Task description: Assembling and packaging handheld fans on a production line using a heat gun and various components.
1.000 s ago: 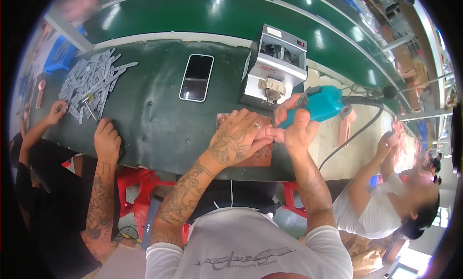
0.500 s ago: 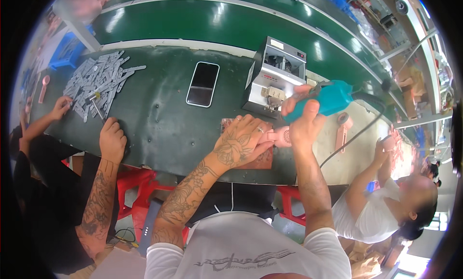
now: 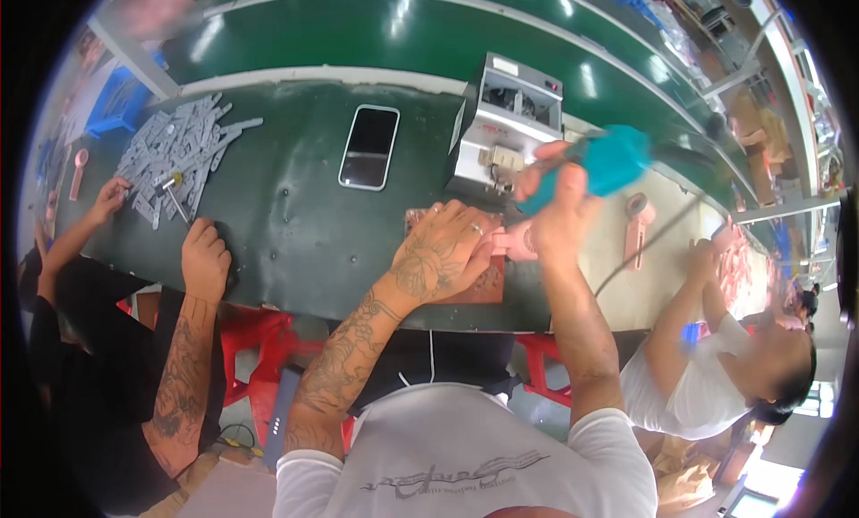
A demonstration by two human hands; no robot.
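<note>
My left hand (image 3: 440, 252) presses down on a small pink handheld fan (image 3: 519, 242), its fingers closed over the handle. The fan's round head pokes out to the right, close to my right wrist. Under them lies a reddish-brown pad (image 3: 481, 291) on the table. My right hand (image 3: 564, 205) grips a teal corded electric screwdriver (image 3: 619, 163), held above the table just right of the fan. It is smeared by motion, and my hand hides its tip.
A grey metal box machine (image 3: 510, 115) stands behind my hands, a phone (image 3: 369, 148) to its left. Another pink fan (image 3: 638, 227) lies right, by the screwdriver's cord. At left, a co-worker's hands flank grey strip parts (image 3: 179, 156) and a hammer (image 3: 175, 199); another co-worker (image 3: 707, 375) sits right.
The whole view has shifted slightly, so the table things sit a little higher. The screwdriver and its cord look more blurred. Both my hands keep their grips.
</note>
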